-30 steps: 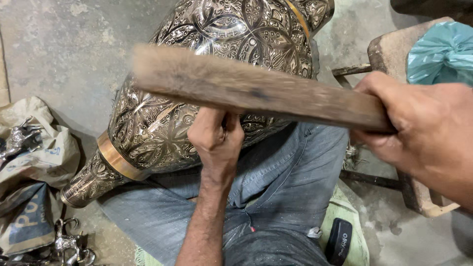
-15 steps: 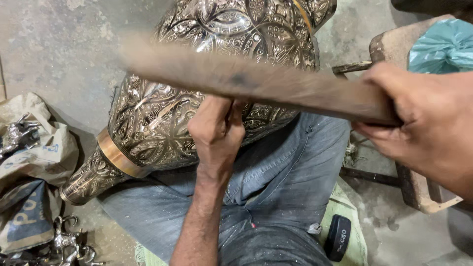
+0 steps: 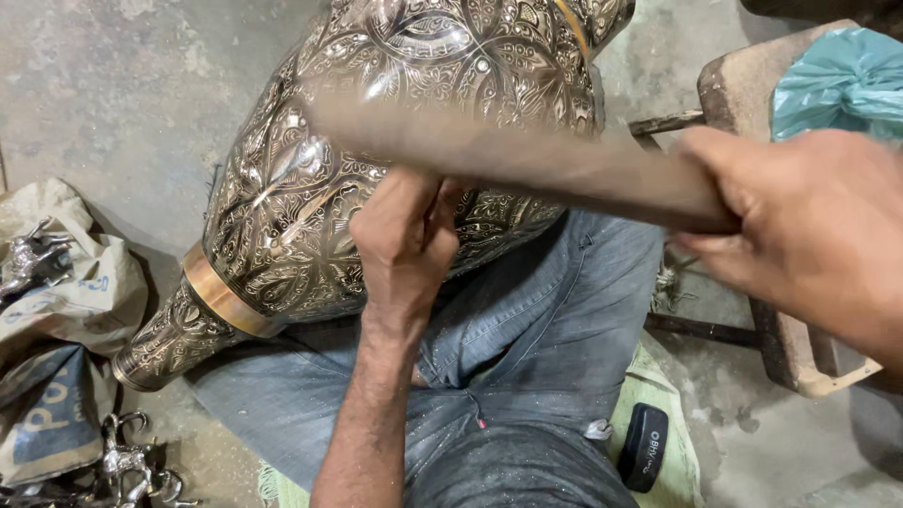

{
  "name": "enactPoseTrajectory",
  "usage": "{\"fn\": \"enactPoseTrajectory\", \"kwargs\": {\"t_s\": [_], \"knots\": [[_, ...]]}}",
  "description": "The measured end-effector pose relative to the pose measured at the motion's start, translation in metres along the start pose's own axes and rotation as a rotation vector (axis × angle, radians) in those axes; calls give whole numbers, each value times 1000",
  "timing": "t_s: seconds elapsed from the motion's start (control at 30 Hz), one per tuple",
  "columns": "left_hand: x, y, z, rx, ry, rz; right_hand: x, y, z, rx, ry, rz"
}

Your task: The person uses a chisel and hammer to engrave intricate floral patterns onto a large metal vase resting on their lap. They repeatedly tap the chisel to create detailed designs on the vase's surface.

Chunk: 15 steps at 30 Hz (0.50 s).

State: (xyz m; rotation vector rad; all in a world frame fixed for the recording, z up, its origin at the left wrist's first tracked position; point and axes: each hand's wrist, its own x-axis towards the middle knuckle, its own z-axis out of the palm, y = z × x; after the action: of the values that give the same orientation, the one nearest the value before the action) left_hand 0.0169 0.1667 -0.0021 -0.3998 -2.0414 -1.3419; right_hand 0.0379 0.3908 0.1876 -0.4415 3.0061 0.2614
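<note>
Engraved metal vase (image 3: pixel 395 141) is lying tilted across a denim-clad lap; the left hand (image 3: pixel 404 240) is pinching something unseen against it, while the right hand (image 3: pixel 800 226) is gripping a blurred wooden mallet (image 3: pixel 508 155).

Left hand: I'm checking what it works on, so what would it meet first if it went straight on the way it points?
The left hand would meet the engraved metal vase, which it seems to touch already.
</note>
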Motion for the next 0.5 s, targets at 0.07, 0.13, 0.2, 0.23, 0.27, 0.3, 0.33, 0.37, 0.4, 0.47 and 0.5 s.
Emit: {"fn": "enactPoseTrajectory", "kwargs": {"t_s": [0.07,0.13,0.2,0.23,0.27,0.3,0.33,0.37,0.4,0.47,0.5], "knots": [[0,0,-1,-43,-32,-25,-3,3,1,-2,10,18],[0,-2,-1,-59,-36,-10,-6,5,0,220,81,50],[-1,-6,1,-44,-8,55,-7,7,-2,143,136,-34],[-3,-7,2,-56,-17,31,-6,8,-3,107,160,-80],[-5,-10,3,-70,-30,12,-6,8,-3,140,114,-27],[-6,-13,4,-85,-40,-6,-5,9,-3,171,70,27],[-8,-16,5,-53,-38,7,-6,8,-3,178,70,37],[-9,-19,6,-20,-37,20,-6,8,-2,185,70,47],[-9,-22,7,14,-34,38,-8,6,-1,167,124,16],[-11,-25,6,22,-49,43,-11,5,2,61,134,-4],[-11,-25,5,27,-53,44,-12,4,3,-30,97,-1]]}}
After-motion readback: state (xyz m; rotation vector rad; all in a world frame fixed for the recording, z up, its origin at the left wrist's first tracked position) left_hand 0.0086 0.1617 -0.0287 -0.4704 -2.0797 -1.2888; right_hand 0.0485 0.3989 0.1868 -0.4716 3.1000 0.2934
